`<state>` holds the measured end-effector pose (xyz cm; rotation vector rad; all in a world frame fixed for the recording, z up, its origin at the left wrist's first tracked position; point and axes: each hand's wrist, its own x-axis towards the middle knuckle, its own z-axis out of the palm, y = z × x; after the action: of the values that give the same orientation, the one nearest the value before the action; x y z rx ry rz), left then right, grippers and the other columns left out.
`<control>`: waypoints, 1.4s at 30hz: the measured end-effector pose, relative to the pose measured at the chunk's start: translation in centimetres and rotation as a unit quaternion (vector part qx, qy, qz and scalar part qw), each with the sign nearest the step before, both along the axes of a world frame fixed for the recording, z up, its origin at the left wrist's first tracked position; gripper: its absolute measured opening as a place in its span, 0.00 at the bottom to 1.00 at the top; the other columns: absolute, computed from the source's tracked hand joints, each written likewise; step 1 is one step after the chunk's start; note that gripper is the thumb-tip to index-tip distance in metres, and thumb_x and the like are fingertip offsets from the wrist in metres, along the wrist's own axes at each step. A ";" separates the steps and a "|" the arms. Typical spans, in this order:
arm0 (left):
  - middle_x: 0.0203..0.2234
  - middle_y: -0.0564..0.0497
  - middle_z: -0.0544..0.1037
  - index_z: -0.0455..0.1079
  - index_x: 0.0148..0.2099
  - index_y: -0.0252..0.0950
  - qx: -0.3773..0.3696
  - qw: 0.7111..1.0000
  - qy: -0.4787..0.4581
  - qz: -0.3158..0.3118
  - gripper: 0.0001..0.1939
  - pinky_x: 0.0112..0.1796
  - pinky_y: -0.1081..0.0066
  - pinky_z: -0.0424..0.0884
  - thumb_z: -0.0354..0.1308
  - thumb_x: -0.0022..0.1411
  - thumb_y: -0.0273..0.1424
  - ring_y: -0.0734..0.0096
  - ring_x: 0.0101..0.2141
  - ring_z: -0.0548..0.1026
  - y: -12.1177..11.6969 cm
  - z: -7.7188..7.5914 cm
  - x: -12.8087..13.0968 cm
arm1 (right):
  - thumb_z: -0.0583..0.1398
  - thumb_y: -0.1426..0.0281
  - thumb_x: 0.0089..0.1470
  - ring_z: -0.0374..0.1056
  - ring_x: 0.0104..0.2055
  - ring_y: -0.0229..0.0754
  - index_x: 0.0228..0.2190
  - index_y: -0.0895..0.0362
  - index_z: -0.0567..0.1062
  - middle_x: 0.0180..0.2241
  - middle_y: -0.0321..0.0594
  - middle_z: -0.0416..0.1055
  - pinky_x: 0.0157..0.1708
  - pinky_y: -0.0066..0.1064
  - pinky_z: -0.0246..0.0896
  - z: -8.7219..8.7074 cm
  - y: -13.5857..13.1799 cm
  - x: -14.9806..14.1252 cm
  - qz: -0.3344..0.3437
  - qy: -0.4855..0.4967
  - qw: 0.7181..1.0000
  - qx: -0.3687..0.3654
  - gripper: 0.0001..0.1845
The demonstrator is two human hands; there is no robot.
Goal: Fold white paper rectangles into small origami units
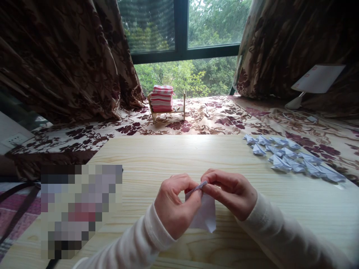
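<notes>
Short of the table's [157, 149] far edge, left hand [175, 205] and right hand [237, 190] together pinched paper [206, 213].
Likely light (and tearable), it suited gripping by its folded top.

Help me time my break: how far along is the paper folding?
Already done, by the look of it: the folded paper pieces grouped at the right of the table. In hand: a sheet of paper, its top edge pinched by the left hand and right hand. Left: its broad lower part looks unfolded. How many more are wanted, I can't tell.
</notes>
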<state>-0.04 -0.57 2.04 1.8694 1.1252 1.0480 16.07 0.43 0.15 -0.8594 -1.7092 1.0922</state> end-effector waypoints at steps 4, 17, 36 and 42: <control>0.20 0.51 0.70 0.72 0.25 0.31 -0.061 0.997 -0.030 -0.020 0.11 0.30 0.72 0.62 0.53 0.55 0.30 0.71 0.25 0.67 0.1 0.1 -0.1 | 0.57 0.67 0.53 0.64 0.28 0.36 0.27 0.59 0.72 0.25 0.38 0.69 0.28 0.28 0.60 -0.3 -0.1 -0.1 -0.008 -0.003 1.000 -0.007 0.08; 0.25 0.51 0.70 0.67 0.30 0.33 0.011 0.998 -0.041 0.044 0.10 0.35 0.72 0.63 0.46 0.59 0.28 0.71 0.31 0.69 0.6 0.1 -0.6 | 0.64 0.62 0.43 0.60 0.23 0.33 0.22 0.59 0.72 0.20 0.35 0.68 0.23 0.25 0.55 -0.2 0.2 0.1 -0.102 0.097 0.979 -0.150 0.13; 0.19 0.55 0.68 0.65 0.23 0.34 -0.060 0.998 0.022 -0.015 0.09 0.30 0.74 0.62 0.53 0.54 0.30 0.75 0.25 0.66 0.3 -0.3 -0.3 | 0.58 0.67 0.51 0.60 0.22 0.33 0.24 0.59 0.71 0.20 0.35 0.67 0.23 0.25 0.57 -0.5 -0.1 0.1 -0.046 -0.040 0.998 0.008 0.09; 0.19 0.54 0.68 0.66 0.22 0.33 -0.143 0.989 -0.020 -0.019 0.10 0.28 0.74 0.62 0.56 0.52 0.33 0.74 0.25 0.66 0.7 -0.2 -0.6 | 0.54 0.65 0.54 0.57 0.21 0.32 0.23 0.60 0.71 0.18 0.34 0.63 0.21 0.24 0.53 0.0 -0.2 -0.2 -0.068 -0.052 0.996 -0.013 0.14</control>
<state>-0.66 0.11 1.81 1.6297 1.1469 0.8497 15.91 0.24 0.18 -1.0493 -1.6986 0.9955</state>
